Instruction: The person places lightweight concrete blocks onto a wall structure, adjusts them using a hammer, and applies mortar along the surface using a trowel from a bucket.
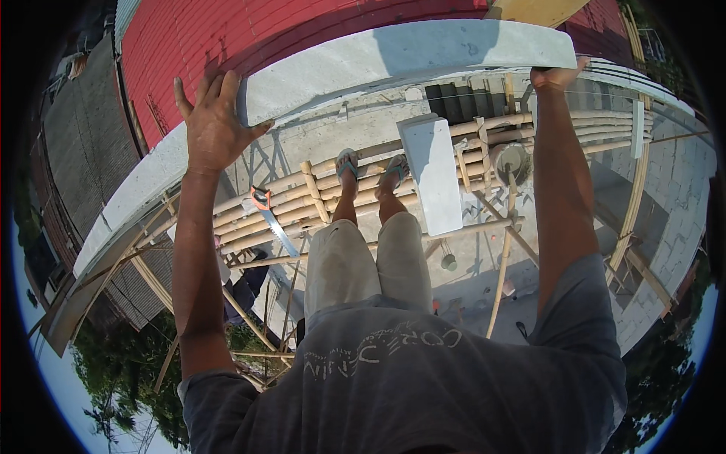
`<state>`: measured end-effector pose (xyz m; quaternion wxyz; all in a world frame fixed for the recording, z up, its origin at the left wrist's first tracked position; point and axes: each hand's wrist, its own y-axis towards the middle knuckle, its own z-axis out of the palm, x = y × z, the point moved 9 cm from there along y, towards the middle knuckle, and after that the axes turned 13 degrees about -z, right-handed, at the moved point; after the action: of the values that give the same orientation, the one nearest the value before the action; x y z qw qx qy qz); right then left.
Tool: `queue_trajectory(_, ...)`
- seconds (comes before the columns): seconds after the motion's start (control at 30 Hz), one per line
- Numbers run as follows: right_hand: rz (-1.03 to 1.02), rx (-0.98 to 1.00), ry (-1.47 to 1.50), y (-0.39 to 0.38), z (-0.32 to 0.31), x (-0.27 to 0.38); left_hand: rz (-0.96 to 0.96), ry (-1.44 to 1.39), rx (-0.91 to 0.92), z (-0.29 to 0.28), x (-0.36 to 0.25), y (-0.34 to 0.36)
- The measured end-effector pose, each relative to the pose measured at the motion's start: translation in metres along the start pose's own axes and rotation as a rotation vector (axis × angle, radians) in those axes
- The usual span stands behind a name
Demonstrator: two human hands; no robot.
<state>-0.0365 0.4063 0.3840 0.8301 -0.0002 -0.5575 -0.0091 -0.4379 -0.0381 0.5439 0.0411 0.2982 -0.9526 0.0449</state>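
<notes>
A long pale-grey lightweight concrete block (325, 76) lies across the top of the wall in front of me, partly in shadow. My left hand (215, 125) is at its left end, fingers spread and the thumb along the block's near lower corner. At the right end, my right hand (558, 76) is curled against the block from below, with some of its fingers hidden behind it. Both arms are stretched forward. By my feet, a second pale block (435, 174) rests on the bamboo scaffold (310, 200). A handsaw (274, 219) with an orange handle lies left of my feet.
I stand in sandals on bamboo poles, with the ground visible far below through the gaps. A bucket (512, 163) with a tool in it sits to the right. Beyond the wall is a red roof (287, 38). A block wall (665, 234) rises at right.
</notes>
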Motion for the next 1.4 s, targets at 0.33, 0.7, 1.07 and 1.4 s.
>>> queue_trajectory(0.33, 0.355, 0.301, 0.594, -0.021, 0.03, 0.019, -0.025, -0.004, 0.001, 0.002, -0.001, -0.005)
queue_trajectory(0.7, -0.092, -0.171, 0.128, -0.022, 0.031, 0.074, 0.021, -0.018, 0.117, -0.015, -0.009, 0.003)
queue_trajectory(1.07, -0.246, -0.142, 0.008, -0.11, -0.033, 0.163, 0.084, -0.795, 0.369, -0.008, -0.115, 0.072)
queue_trajectory(1.4, 0.239, -0.227, -0.448, -0.231, -0.2, -0.009, 0.064, -0.646, 0.328, 0.009, -0.159, 0.072)
